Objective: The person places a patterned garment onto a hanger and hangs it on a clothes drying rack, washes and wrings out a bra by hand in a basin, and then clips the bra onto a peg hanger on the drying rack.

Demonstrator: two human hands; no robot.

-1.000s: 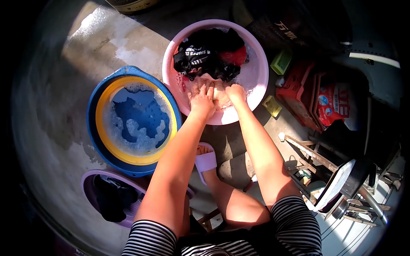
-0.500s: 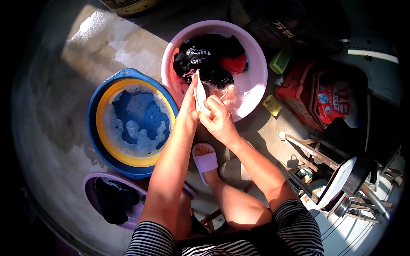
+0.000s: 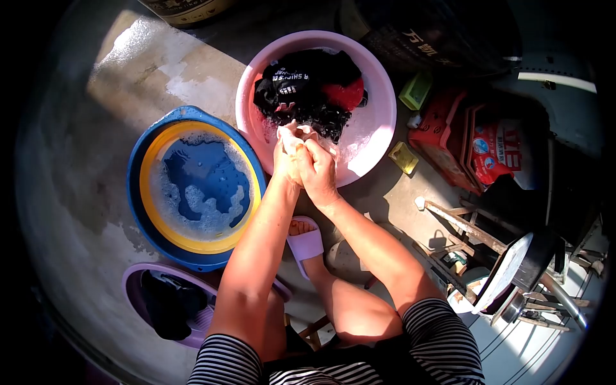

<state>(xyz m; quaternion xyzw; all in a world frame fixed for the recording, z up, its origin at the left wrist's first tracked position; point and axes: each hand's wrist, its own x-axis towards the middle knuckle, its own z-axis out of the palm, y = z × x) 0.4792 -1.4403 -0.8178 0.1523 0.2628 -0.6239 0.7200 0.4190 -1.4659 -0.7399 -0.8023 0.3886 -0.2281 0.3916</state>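
My left hand (image 3: 287, 163) and my right hand (image 3: 318, 172) are pressed together around a pale wet cloth (image 3: 298, 133), bunched between the fingers. They are above the near side of a pink basin (image 3: 387, 102). In that basin lies a black garment (image 3: 317, 69) with white lettering, a red piece (image 3: 345, 96) beside it, and shallow water. What kind of item the pale cloth is I cannot tell, since the fingers cover much of it.
To the left stands a blue basin (image 3: 133, 208) with a yellow inner wall and sudsy water. A purple tub (image 3: 130, 289) with dark cloth lies below it. On the right are a green container (image 3: 416, 91), yellow soap (image 3: 403, 158), a red crate (image 3: 438, 138) and a wooden stool (image 3: 465, 224).
My hands have closed in around the pale cloth, which stood upright and longer before and is now bunched up. My right hand has turned more upright. The view has shifted slightly.
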